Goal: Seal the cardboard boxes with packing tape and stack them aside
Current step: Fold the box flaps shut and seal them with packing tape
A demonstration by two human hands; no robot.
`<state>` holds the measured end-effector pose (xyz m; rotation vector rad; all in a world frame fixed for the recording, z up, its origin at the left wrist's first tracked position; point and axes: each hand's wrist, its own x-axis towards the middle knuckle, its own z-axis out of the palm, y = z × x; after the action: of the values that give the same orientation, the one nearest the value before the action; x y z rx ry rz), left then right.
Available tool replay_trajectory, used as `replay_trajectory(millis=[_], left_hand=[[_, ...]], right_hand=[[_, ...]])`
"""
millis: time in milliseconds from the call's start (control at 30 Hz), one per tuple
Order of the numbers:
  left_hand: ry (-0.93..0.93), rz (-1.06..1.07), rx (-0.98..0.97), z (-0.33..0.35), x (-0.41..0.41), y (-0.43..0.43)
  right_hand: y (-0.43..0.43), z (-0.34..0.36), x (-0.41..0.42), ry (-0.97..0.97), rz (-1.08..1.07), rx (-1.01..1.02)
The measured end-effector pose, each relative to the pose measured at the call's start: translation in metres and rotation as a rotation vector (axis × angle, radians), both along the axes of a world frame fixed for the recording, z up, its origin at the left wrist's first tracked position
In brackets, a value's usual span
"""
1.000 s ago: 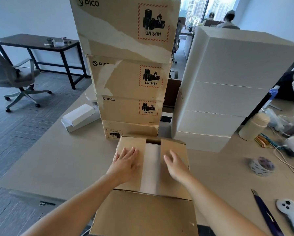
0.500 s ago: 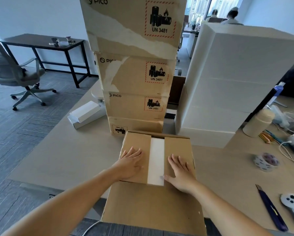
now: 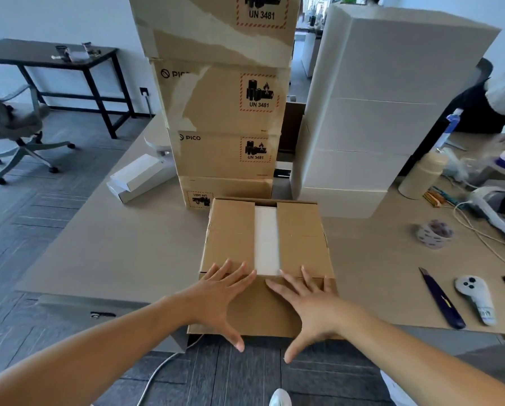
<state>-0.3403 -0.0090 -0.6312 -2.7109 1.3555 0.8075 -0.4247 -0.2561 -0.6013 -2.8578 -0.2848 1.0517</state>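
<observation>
Left hand, right hand slid back (stack: PICO)

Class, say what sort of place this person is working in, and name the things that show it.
Probably an office doubling as a packing area: a swivel office chair, a dark side desk by the wall, and stacked cardboard cartons on the worktable.

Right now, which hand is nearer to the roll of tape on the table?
Right. The right hand lies on the box, with the tape roll off to its right; the left hand lies farther left.
</observation>
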Motion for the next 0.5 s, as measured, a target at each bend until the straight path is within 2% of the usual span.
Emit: replay_trajectory(millis=[133,267,367,500], left_hand=[[-0.072,-0.074,0.068,-0.004,0.006,-0.001],[-0.052,-0.105,0.078,0.001,0.013,-0.001],[-0.123,-0.135,0.12,-0.002,0.006,0.001],[-0.212,-0.122,0.067,-0.006,0.0,0.002]], right_hand=[[0.007,-0.006,-0.002,-0.073,-0.025,-0.037],[0.006,0.005,0.004,-0.028,-0.073,0.013],[0.008,0.001,-0.001,-0.04,-0.027,-0.063],[0.011,-0.004,-0.004,-0.106,0.013,-0.115]])
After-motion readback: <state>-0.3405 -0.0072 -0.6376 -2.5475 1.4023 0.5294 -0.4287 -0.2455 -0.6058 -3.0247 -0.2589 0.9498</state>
